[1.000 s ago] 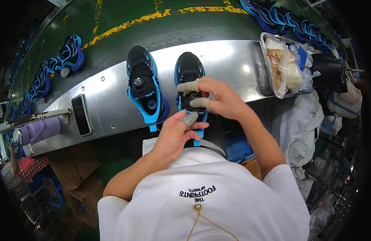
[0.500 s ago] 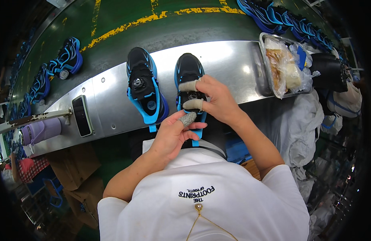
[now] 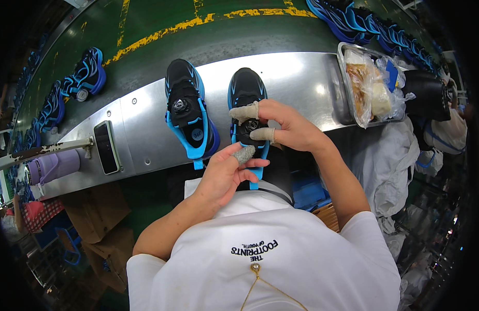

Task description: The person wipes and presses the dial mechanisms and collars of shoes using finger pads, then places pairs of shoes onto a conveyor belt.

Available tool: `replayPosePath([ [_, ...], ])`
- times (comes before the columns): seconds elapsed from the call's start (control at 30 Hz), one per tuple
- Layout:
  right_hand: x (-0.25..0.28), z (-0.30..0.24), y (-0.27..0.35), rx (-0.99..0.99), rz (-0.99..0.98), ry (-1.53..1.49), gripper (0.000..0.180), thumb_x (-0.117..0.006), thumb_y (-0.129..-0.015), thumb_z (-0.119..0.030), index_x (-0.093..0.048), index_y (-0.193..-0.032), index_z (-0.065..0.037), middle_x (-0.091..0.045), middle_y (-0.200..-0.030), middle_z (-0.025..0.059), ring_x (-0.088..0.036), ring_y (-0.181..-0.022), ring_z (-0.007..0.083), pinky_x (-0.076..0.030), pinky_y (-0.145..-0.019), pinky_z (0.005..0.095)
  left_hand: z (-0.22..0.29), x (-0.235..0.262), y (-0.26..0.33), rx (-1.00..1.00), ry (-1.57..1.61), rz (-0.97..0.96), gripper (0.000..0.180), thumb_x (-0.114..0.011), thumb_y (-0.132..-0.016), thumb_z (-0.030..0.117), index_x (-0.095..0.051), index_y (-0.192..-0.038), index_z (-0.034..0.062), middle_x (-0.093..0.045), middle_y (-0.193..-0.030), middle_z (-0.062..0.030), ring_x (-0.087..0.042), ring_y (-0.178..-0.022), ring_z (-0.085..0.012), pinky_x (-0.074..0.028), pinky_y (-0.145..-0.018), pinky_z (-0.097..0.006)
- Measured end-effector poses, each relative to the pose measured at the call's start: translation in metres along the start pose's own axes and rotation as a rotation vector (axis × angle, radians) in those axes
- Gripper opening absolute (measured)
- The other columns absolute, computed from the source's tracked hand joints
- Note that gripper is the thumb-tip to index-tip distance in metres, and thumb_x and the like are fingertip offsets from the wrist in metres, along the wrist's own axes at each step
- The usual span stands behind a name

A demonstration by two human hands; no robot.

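On the metal bench edge in front of me is a black and blue sports shoe, toe pointing away. My right hand, with beige cots on thumb and index finger, has these two fingertips on either side of the round black lacing dial on the shoe's tongue. At the collar, my left hand grips the shoe near its opening; a grey knit cot covers one finger, and the exact hold is partly hidden. To the left stands a matching shoe with its own dial, touched by neither hand.
A phone lies on the bench at left, near a lilac bottle and a worn metal bar. At right is a metal tray of bagged food. More shoes line the green surface beyond.
My right hand has shifted slightly right; its thumb has moved right along the dial, leaving more of the dial showing. My left hand stays nearly in place.
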State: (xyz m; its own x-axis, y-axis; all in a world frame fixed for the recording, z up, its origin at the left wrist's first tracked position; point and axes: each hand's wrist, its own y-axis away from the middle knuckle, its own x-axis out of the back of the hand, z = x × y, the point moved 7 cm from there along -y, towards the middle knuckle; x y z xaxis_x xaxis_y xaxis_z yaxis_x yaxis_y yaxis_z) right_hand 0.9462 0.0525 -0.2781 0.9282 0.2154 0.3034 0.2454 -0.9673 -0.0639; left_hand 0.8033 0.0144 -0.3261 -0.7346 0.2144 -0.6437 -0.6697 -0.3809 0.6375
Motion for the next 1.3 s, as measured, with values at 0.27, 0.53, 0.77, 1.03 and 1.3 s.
replayPosePath([
  [0.27,-0.007,0.000,0.016,-0.121,0.336,0.181,0.042,-0.072,-0.077,-0.014,-0.067,-0.118,-0.015,-0.053,-0.085,0.0073,-0.055,-0.080,0.0229,-0.045,-0.072,0.0327,0.003,-0.009,-0.001,-0.069,-0.001,0.019,0.025,-0.048,-0.101,0.012,-0.053,-0.121,-0.0017,-0.063,-0.111,-0.0150,-0.067,-0.099,-0.0225,-0.056,-0.062,-0.027],
  [0.53,-0.009,0.001,0.015,-0.078,0.231,0.208,0.039,-0.071,-0.077,-0.012,-0.069,-0.116,-0.013,-0.058,-0.091,0.0063,-0.055,-0.083,0.0190,-0.045,-0.076,0.0305,-0.003,-0.010,-0.006,-0.083,0.000,0.014,0.025,-0.048,-0.101,0.012,-0.053,-0.121,-0.0022,-0.062,-0.113,-0.0144,-0.066,-0.100,-0.0227,-0.057,-0.063,-0.028],
  [0.77,0.043,0.038,0.037,-0.322,0.377,0.144,0.052,-0.077,-0.078,-0.031,-0.063,-0.125,-0.013,-0.053,-0.121,0.0134,-0.054,-0.107,0.0240,-0.046,-0.090,0.0345,0.031,-0.012,0.017,0.021,-0.276,0.015,0.022,-0.050,-0.100,0.015,-0.058,-0.114,-0.0006,-0.065,-0.106,-0.0129,-0.067,-0.089,-0.0201,-0.055,-0.061,-0.026],
  [1.03,-0.010,0.023,0.026,-0.119,0.226,0.304,0.085,-0.082,-0.067,-0.037,-0.048,-0.142,-0.017,-0.032,-0.148,0.0250,-0.034,-0.132,0.0443,-0.031,-0.111,0.0482,0.093,-0.059,-0.028,-0.520,-2.037,0.167,0.034,-0.064,-0.077,0.030,-0.065,-0.095,0.0017,-0.067,-0.087,-0.0165,-0.065,-0.081,-0.0338,-0.052,-0.072,-0.043],
  [1.3,-0.010,0.047,0.034,-0.177,0.278,0.201,0.078,-0.077,-0.065,-0.026,-0.052,-0.137,-0.013,-0.035,-0.147,0.0225,-0.038,-0.129,0.0409,-0.033,-0.108,0.0484,0.091,-0.072,-0.058,-0.287,-2.151,-0.067,0.031,-0.068,-0.073,0.033,-0.071,-0.090,0.0072,-0.069,-0.075,-0.0141,-0.069,-0.074,-0.0323,-0.055,-0.069,-0.041],
])
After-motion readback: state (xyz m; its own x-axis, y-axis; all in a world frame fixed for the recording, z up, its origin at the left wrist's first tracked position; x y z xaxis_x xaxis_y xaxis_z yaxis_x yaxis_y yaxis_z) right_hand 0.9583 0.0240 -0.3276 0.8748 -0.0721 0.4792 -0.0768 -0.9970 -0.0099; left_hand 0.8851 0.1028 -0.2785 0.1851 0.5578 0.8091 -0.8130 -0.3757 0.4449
